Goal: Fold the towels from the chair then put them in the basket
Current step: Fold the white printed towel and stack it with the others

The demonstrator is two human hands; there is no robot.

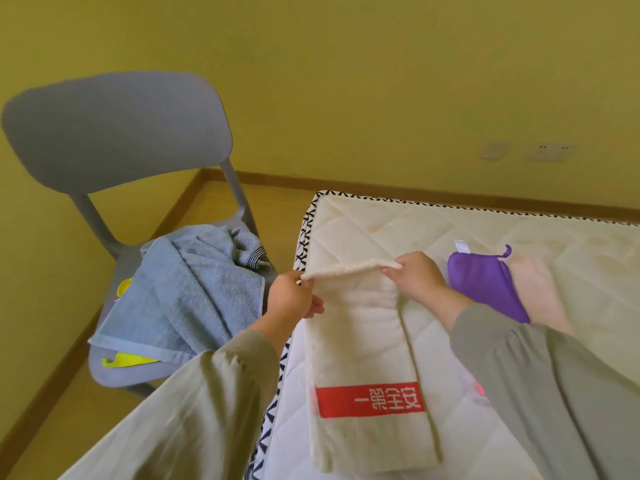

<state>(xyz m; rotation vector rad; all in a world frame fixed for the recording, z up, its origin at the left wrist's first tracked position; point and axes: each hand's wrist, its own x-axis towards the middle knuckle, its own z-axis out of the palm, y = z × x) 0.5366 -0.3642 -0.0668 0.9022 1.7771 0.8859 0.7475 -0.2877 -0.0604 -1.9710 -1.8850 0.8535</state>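
Note:
A cream towel [363, 334] with a red printed band lies lengthwise on the mattress [450, 223], folded into a long strip. My left hand [291, 299] pinches its far left corner and my right hand [415, 275] pinches its far right corner, lifting that far edge slightly off the bed. On the grey chair [114, 133] to the left lies a rumpled blue towel [187, 292] with a yellow cloth [128, 360] showing beneath it. No basket is in view.
A purple cloth [485, 285] and a pale pink one [540, 289] lie on the mattress just right of my right hand. The yellow wall with two sockets [550, 152] runs behind the bed. Wooden floor shows between chair and bed.

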